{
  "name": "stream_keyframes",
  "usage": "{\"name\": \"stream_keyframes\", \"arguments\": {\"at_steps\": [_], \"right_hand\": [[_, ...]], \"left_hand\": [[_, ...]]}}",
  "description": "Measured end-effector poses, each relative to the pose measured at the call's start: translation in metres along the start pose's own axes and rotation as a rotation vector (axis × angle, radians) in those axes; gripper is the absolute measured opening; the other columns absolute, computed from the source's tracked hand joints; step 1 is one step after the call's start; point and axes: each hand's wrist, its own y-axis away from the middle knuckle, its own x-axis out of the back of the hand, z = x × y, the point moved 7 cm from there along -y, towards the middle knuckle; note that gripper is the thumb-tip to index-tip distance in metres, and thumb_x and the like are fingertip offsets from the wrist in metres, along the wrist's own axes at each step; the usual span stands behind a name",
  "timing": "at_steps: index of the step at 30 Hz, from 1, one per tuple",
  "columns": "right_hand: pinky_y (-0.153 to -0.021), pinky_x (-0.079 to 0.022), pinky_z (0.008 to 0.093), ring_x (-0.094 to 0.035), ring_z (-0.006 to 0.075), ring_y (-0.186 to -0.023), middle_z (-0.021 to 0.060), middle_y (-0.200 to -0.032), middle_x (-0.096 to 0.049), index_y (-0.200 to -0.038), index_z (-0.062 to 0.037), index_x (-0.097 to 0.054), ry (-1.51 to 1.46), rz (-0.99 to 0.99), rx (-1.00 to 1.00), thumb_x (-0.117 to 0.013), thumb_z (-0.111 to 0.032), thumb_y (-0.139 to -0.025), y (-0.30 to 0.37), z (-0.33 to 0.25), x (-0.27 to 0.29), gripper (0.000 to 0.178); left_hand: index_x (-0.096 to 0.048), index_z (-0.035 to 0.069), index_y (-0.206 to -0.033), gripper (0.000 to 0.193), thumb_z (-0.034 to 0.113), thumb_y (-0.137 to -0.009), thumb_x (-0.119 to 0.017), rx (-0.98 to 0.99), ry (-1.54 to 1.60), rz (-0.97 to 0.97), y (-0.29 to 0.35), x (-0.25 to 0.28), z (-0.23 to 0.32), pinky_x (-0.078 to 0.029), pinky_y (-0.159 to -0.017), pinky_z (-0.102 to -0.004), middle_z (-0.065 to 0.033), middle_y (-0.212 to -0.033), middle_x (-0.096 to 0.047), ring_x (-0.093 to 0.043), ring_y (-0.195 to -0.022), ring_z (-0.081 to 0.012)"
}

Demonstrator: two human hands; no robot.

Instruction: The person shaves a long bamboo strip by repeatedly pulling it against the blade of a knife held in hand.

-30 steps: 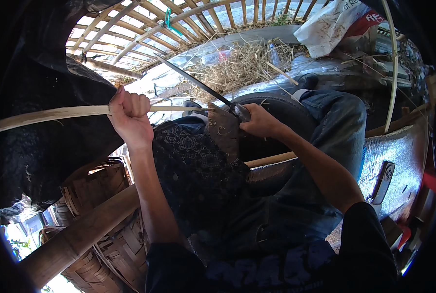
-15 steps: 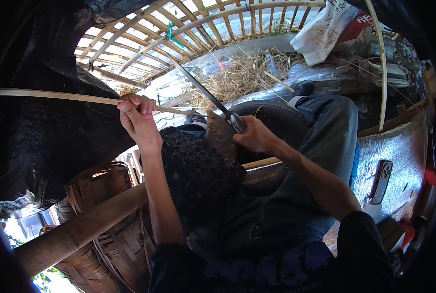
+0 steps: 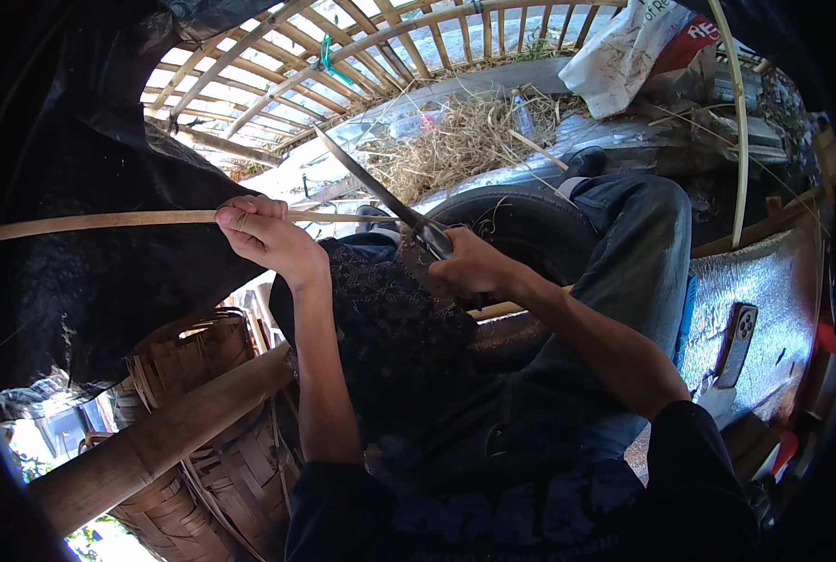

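Closed round a long, pale bamboo strip (image 3: 109, 223), my left hand (image 3: 266, 239) holds it out to the left over my leg. The strip's thinner right end runs to the blade of a large knife (image 3: 373, 187). My right hand (image 3: 479, 266) is wrapped round the knife's handle, and the blade slants up and to the far left. Beneath the blade, a dark patterned cloth (image 3: 390, 300) covers my left thigh. Whether the blade's edge bites into the strip is too small to tell. A black tyre (image 3: 530, 220) lies just beyond my right hand.
Woven bamboo baskets (image 3: 221, 468) and a thick bamboo pole (image 3: 156, 436) are at lower left. Dry shavings (image 3: 455, 145) lie ahead, below a bamboo slat fence (image 3: 343, 56). A phone (image 3: 738, 342) rests on a silvery sheet (image 3: 778, 290) at right. Black sheeting (image 3: 81, 187) hangs at left.
The strip's left part has swung lower, and my left hand has dropped slightly. My right hand has moved a little to the left with the knife, whose tip now sits lower.
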Motion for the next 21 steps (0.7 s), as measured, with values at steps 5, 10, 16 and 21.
{"name": "stream_keyframes", "arguments": {"at_steps": [5,10,16,21], "right_hand": [[-0.052,-0.045,0.0321,-0.056,0.0189,-0.056,0.0128,-0.063,-0.056,-0.083,0.0062,-0.053,0.083,0.076,0.272,-0.055,-0.014,-0.066,0.009,-0.034,-0.009,0.026],[-0.058,-0.047,0.0348,-0.058,0.0240,-0.059,0.0150,-0.067,-0.059,-0.086,0.0053,-0.054,0.321,0.152,-0.033,-0.056,-0.018,-0.064,-0.007,0.039,0.000,0.031],[-0.053,-0.046,0.0322,-0.057,0.0197,-0.055,0.0124,-0.061,-0.057,-0.082,0.0044,-0.054,0.221,0.083,0.059,-0.054,-0.014,-0.066,-0.001,-0.005,0.001,0.024],[-0.048,-0.044,0.0293,-0.054,0.0149,-0.051,0.0095,-0.059,-0.055,-0.079,0.0035,-0.053,0.011,-0.028,-0.023,-0.054,-0.012,-0.066,0.000,0.012,-0.009,0.020]], "left_hand": [[-0.034,0.010,-0.071,0.037,0.038,-0.095,-0.032,-0.004,-0.034,0.057,-0.001,0.004,0.003,-0.017,-0.044,-0.0213,0.0041,-0.058,-0.027,-0.019,-0.048,-0.0040],[-0.036,0.011,-0.071,0.036,0.039,-0.094,-0.034,0.044,0.016,0.100,0.004,-0.004,-0.003,-0.018,-0.044,-0.0209,0.0049,-0.055,-0.026,-0.019,-0.047,-0.0040],[-0.034,0.010,-0.071,0.037,0.039,-0.094,-0.032,-0.018,-0.026,0.043,0.007,-0.003,0.005,-0.016,-0.044,-0.0220,0.0038,-0.058,-0.029,-0.019,-0.048,-0.0041],[-0.036,0.010,-0.071,0.037,0.041,-0.093,-0.034,-0.003,0.003,0.038,0.004,-0.009,0.004,-0.018,-0.045,-0.0216,0.0042,-0.056,-0.027,-0.020,-0.049,-0.0044]]}}
